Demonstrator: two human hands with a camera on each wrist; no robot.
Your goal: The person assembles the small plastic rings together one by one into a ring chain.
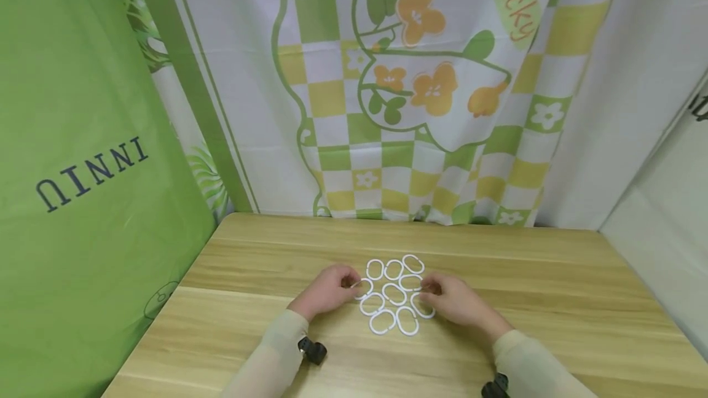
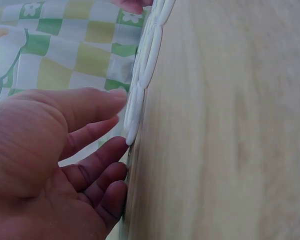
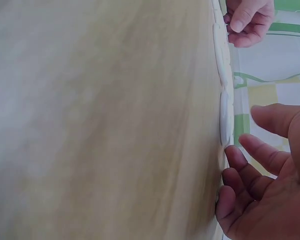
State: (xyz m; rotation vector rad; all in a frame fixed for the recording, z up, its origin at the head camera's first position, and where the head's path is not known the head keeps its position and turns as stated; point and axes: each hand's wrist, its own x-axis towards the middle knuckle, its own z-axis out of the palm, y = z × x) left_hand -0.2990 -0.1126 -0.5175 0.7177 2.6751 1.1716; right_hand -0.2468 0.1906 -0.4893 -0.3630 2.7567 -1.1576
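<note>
- White plastic curtain rings, oval hook type, lie flat in a tight cluster on the wooden table, about mid-table, nearer the curtain side than the person's edge.
- The cluster runs roughly three rows deep; rings touch or sit just beside each other.
- Left hand is at the cluster's left edge, palm down, fingertips at the leftmost ring. The left wrist view shows its fingers loosely bent, tips touching the end of the ring row, thumb lying above. No closed pinch visible; the hand reads as relaxed and touching.
- Right hand is at the cluster's right edge, fingertips against the rings on that side. In the right wrist view its fingers are spread and slightly curved, tips just beside the nearest ring, nothing clasped.
- The right wrist view also catches the left hand at the far end of the rings, fingers curled close to a ring; cannot tell if it pinches.
- Both forearms wear pale beige sleeves, with a black strap mount at the left wrist.
- Behind the table, past the cluster: a checked green-yellow-white shower curtain with orange flowers and the word "Lucky".
- Left of the table: a plain green curtain with dark lettering.
</note>
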